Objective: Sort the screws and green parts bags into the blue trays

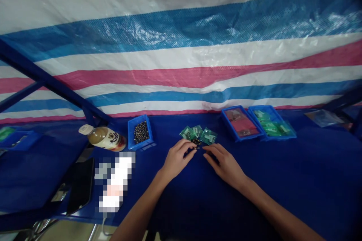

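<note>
My left hand (177, 158) is closed in a pinch at the middle of the blue table, with a small dark and brass-coloured part (196, 148) at its fingertips. Facing it, a short gap to the right, my right hand (224, 163) has thumb and forefinger curled close together; anything between them is too small to name. Just beyond my fingers lies a little pile of similar dark parts (196, 141). Against that pile rest several green packets, among them a left packet (187, 133) and a right packet (209, 136).
A blue bin of small dark parts (141, 132) stands left, beside a drink bottle (106, 138). Back right are a bin with pinkish packets (241, 123) and a bin with green packets (273, 123). A dark tablet-like device (81, 184) lies left. Striped sheeting (181, 60) hangs behind.
</note>
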`<action>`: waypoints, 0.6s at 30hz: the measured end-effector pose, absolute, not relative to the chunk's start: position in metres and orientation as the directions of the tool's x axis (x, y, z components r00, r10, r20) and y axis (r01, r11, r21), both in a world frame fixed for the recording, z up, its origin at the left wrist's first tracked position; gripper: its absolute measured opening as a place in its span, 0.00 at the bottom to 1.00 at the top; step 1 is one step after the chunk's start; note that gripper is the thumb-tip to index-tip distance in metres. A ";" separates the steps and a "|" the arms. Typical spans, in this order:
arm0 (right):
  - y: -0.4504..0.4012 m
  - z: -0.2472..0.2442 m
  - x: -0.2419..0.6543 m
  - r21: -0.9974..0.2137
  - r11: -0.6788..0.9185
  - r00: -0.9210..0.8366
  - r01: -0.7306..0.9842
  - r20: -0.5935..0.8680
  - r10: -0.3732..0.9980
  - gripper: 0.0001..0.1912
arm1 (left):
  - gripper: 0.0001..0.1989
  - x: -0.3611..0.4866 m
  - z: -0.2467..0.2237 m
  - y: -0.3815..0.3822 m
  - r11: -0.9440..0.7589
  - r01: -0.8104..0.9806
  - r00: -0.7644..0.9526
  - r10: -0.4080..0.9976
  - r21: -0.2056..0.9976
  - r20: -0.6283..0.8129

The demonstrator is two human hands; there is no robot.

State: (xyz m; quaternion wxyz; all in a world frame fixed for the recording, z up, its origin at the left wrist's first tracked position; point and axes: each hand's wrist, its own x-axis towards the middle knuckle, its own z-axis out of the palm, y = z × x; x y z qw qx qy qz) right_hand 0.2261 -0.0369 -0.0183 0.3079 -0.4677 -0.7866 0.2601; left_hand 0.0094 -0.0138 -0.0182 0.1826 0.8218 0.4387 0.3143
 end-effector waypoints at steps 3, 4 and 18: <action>-0.038 -0.017 0.225 -0.755 0.377 -0.367 0.536 0.194 0.910 0.10 | 0.08 0.015 -0.017 -0.019 -0.570 0.548 0.447 0.818 0.612 0.362; -0.038 -0.017 0.225 -0.772 0.361 -0.367 0.523 0.179 0.913 0.10 | 0.07 0.016 -0.016 -0.020 -0.574 0.531 0.459 0.813 0.623 0.357; -0.039 -0.010 0.224 -0.925 0.137 -0.406 0.355 -0.020 0.913 0.15 | 0.06 0.025 -0.005 -0.026 -0.566 0.596 0.582 0.793 0.569 0.179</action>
